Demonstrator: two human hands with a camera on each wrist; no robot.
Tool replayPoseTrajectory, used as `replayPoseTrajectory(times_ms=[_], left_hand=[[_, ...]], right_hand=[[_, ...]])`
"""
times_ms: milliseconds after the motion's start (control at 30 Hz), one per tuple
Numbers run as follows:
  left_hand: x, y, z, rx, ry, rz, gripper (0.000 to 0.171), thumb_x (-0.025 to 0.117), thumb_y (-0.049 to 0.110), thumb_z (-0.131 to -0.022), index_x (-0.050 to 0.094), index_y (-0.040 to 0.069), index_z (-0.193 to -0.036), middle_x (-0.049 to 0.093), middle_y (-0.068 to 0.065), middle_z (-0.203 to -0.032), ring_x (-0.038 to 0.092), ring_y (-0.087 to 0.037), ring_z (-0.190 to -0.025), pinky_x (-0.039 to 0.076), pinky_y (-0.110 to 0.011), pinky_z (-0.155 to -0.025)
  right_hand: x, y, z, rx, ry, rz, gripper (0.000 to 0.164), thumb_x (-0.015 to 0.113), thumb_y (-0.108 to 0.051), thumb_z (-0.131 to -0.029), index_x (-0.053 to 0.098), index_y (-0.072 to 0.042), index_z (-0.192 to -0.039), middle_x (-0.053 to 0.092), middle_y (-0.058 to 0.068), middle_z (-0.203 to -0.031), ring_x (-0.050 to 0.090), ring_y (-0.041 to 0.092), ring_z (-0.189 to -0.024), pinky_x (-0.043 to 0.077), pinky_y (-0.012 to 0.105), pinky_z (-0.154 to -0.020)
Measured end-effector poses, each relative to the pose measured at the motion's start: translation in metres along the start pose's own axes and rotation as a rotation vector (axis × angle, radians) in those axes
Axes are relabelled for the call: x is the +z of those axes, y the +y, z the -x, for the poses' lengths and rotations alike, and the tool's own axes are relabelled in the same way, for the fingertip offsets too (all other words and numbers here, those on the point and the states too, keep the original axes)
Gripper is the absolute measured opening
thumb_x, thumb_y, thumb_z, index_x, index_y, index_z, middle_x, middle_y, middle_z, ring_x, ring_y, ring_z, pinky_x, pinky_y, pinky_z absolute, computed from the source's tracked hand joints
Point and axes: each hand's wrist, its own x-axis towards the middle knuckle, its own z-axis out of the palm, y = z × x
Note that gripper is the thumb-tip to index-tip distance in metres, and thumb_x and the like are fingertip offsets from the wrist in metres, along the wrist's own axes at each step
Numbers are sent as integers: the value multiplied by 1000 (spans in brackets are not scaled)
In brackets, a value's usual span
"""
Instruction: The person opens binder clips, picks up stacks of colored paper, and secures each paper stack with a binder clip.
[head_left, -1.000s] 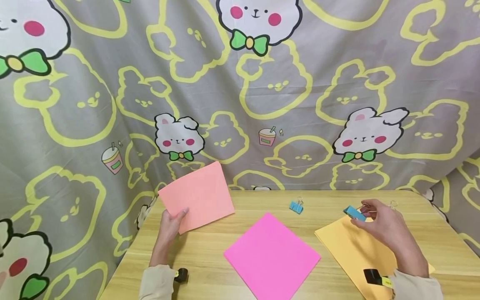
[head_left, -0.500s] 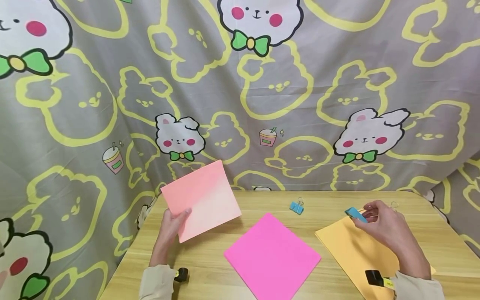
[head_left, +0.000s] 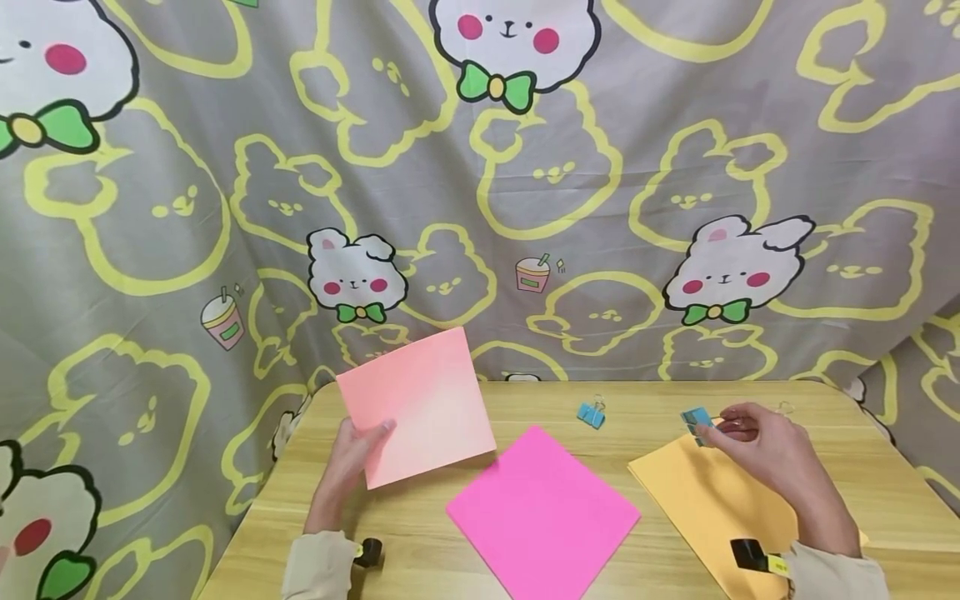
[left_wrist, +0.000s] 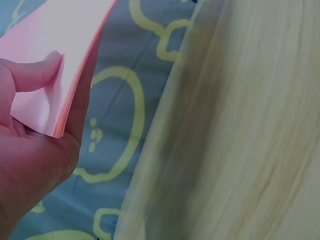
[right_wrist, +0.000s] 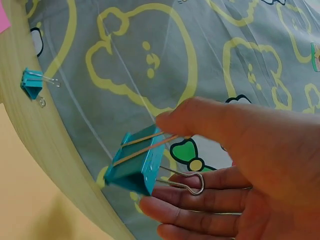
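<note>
In the head view my left hand (head_left: 348,462) grips a stack of light pink square paper (head_left: 423,408) by its lower left corner, raised over the table. The thumb (left_wrist: 37,72) lies across the front face, and layered sheet edges show in the left wrist view. My right hand (head_left: 776,454) holds a blue binder clip (right_wrist: 135,162) at the thumb and fingertips, above the far corner of a yellow paper stack (head_left: 693,492). Its wire handles point back toward the palm. Between the hands a bright pink paper stack (head_left: 543,512) lies turned like a diamond.
Another blue binder clip (head_left: 592,414) rests near the table's back edge. A wire handle (head_left: 785,407) pokes out behind my right hand. The wooden table (head_left: 405,542) meets a grey patterned curtain (head_left: 570,333) at the back and left.
My left hand has shifted slightly right, turning the light pink stack more face-on. The clip in my right hand has tilted between the fingers; that hand otherwise stays in place.
</note>
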Motion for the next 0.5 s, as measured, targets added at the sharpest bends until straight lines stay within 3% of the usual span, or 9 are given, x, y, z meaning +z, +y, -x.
replayPoseTrajectory(times_ms=[500], left_hand=[[19, 2, 3, 52, -93, -63, 18, 65, 1, -98, 61, -8, -112, 66, -8, -88, 63, -18, -76, 54, -30, -68]], right_hand=[[4, -1, 0, -23, 19, -25, 63, 63, -52, -99, 64, 6, -120, 71, 17, -106, 67, 33, -96, 53, 34, -72]])
